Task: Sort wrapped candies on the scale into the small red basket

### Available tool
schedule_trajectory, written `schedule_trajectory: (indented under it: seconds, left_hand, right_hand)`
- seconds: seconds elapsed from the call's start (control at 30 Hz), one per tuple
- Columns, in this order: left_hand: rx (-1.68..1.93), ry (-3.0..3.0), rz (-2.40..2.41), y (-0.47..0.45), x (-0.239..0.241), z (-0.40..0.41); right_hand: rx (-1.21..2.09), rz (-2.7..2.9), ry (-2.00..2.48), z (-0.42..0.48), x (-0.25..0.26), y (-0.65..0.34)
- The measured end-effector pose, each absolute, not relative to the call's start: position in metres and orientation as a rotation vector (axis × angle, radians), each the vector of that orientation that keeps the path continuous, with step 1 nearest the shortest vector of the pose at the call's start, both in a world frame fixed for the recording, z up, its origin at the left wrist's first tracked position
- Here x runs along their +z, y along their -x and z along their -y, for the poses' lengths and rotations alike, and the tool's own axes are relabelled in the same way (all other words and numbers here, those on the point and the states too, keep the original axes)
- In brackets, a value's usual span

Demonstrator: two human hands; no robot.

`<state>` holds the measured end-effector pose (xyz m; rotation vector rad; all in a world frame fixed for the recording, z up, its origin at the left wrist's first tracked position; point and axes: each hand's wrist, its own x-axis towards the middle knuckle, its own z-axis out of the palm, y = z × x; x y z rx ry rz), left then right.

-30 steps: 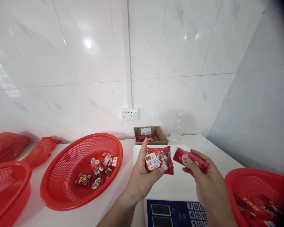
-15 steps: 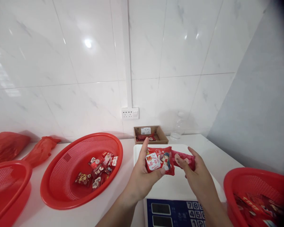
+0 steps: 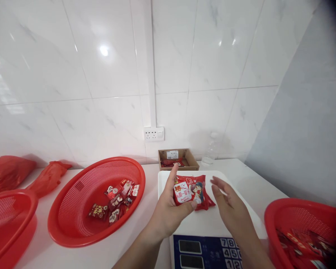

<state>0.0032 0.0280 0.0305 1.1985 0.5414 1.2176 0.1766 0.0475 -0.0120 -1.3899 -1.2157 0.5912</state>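
Over the white scale [image 3: 203,224], the left hand [image 3: 168,213] clasps a printed red packet [image 3: 189,190]. Just beside it, the right hand [image 3: 233,207] curves half-open, empty.

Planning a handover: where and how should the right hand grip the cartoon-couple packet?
Probably pinch the cartoon-couple packet at its upper right corner, from the right: the left hand holds its left side; another wrapper pokes out behind the lower right.

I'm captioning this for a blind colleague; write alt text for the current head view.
A person's left hand holds a red printed packet above a white scale, the right hand open beside it, holding nothing visible. Red baskets with wrapped pieces stand either side; a cardboard box and clear bottle sit behind.
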Motion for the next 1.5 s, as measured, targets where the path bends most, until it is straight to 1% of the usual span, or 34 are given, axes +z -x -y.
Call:
schedule_trajectory:
  seconds: [0.07,0.1,0.17,0.47,0.7,0.9,1.17,1.5]
  left_hand:
    - [1.2,-1.196,-0.544,-0.004,0.03,-0.027]
    - [1.194,-1.192,-0.54,-0.004,0.03,-0.026]
    - [1.187,-1.189,-0.529,-0.005,0.029,-0.025]
    - [1.257,-1.162,-0.564,-0.009,0.027,-0.031]
    - [1.316,-1.08,-0.551,-0.01,0.028,-0.033]
    - [1.291,-1.076,-0.579,-0.01,0.026,-0.032]
    - [1.183,-1.389,-0.718,-0.005,0.027,-0.035]
    - [1.21,-1.268,-0.672,-0.004,0.03,-0.033]
  right_hand:
    - [0.918,1.19,1.212,-0.04,-0.006,-0.169]
    - [1.022,1.189,1.125,-0.037,-0.002,-0.165]
    - [1.097,1.184,1.021,-0.031,0.004,-0.157]
    - [0.845,1.132,1.149,-0.021,0.02,-0.146]
    - [0.923,1.169,1.092,-0.021,0.019,-0.146]
    - [0.814,1.222,1.16,-0.018,0.025,-0.144]
    - [0.745,1.199,1.181,-0.017,0.025,-0.145]
    - [0.885,1.196,1.129,-0.02,0.019,-0.146]
